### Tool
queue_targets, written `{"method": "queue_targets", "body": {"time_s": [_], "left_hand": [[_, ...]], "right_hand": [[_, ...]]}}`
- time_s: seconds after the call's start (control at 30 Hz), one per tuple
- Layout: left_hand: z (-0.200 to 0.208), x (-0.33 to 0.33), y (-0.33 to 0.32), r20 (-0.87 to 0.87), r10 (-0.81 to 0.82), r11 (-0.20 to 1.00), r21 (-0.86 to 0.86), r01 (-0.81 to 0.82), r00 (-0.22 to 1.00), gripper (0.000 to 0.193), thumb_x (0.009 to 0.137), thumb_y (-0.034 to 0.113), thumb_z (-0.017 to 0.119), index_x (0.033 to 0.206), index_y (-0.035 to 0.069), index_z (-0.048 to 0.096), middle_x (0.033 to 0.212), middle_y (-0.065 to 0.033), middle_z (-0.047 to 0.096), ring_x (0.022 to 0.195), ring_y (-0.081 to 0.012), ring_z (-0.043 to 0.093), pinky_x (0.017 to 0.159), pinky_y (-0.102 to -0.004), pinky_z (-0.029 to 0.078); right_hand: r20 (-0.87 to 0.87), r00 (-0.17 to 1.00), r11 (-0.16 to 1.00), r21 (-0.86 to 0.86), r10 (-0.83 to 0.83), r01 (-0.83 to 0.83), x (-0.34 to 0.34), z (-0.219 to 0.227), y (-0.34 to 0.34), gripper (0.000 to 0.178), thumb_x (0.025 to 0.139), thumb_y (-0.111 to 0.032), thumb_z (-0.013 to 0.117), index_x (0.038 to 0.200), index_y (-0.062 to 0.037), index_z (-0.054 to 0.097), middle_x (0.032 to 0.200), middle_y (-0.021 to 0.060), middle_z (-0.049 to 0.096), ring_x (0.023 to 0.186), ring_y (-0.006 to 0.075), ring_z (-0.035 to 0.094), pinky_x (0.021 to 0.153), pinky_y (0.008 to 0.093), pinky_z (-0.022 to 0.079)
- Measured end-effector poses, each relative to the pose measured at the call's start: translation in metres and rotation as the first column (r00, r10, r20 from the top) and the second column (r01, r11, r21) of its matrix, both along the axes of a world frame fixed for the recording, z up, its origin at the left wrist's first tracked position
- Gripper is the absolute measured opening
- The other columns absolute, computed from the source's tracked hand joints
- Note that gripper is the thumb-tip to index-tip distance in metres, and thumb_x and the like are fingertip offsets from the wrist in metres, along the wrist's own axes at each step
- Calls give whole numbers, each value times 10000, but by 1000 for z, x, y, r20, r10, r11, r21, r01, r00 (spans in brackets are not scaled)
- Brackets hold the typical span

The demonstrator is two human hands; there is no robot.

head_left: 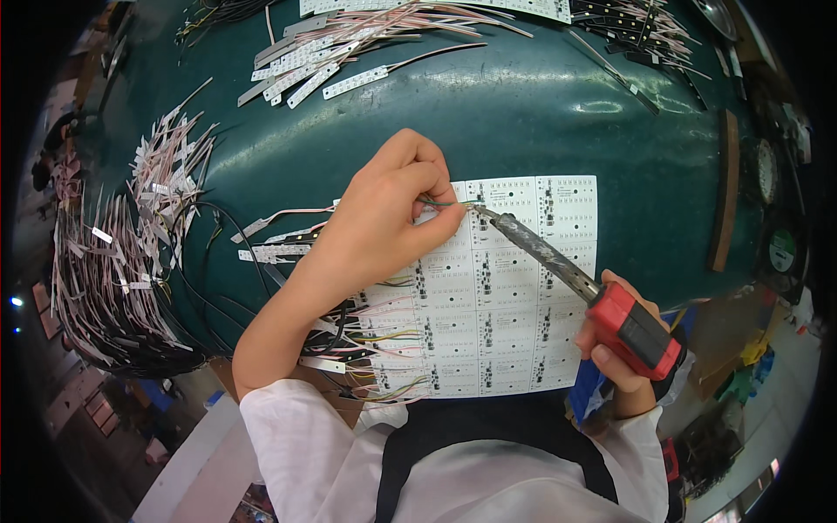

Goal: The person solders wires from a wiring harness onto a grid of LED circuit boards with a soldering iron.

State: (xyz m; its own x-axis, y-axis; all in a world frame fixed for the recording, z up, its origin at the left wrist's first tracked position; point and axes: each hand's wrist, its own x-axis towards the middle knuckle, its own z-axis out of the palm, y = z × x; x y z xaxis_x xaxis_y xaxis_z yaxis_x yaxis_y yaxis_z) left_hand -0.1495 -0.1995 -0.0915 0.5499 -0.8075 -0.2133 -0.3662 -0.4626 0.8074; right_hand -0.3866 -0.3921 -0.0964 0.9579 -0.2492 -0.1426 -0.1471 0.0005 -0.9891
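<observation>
A white circuit board panel [566, 293], divided into a grid of small boards, lies on the green table before me. My left hand [384, 213] reaches over its upper left part, thumb and fingers pinching thin wires [442, 203] whose ends touch the board near its top edge. In my right hand [617, 364] is a red and black soldering iron [638, 331]. Its long dark barrel slants up and left, with the tip right at the wire ends. More coloured wires [401, 335] run onto the panel's left columns. The wires inside my left hand are partly hidden by the fingers.
Bundles of pink and white wires [113, 279] hang over the table's left side. Light strips with leads [301, 70] are piled at the far edge, and dark strips [628, 26] lie far right. A wooden bar [724, 192] runs along the right edge, beside a solder spool [780, 250].
</observation>
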Motion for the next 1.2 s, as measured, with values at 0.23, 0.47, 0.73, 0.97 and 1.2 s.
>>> {"method": "queue_targets", "body": {"time_s": [0.23,0.47,0.73,0.97,1.2], "left_hand": [[1,-1,-2,10,5,1000,4,-5,1000,131,773,79,677,754,-10,582,946,-72,517,768,-179,557,617,-271,478],[0,-1,-2,9,16,1000,-5,-16,1000,128,773,74,672,763,-9,575,946,-77,518,772,-189,562,620,-279,481],[1,-1,-2,27,6,1000,5,-6,1000,130,771,76,677,778,-11,579,943,-75,520,738,-181,556,619,-278,479],[2,-2,1,-153,101,989,-93,-116,983,87,785,55,681,847,26,628,900,-21,531,672,-90,490,594,-221,423],[2,1,4,-156,13,989,-143,-36,988,114,810,70,681,922,60,702,890,1,526,693,-62,462,614,-191,371]], "right_hand": [[48,998,994,-104,32,-27,5,0,-2,571,710,-124,624,1208,136,523,736,82,682,629,164,671,646,251,525],[26,999,993,-110,34,-31,2,1,-2,565,704,-127,628,1196,135,532,729,75,682,648,159,674,661,257,527],[74,983,916,382,-166,126,-8,-12,2,748,702,-97,650,1340,154,352,776,171,655,695,244,651,670,338,536],[44,986,898,422,-159,126,-7,-13,1,760,701,-98,658,1342,160,340,779,172,657,709,251,656,705,350,539],[21,989,878,463,-149,122,-6,-12,-2,785,691,-108,667,1354,142,328,787,164,653,732,266,657,740,373,546]]}}
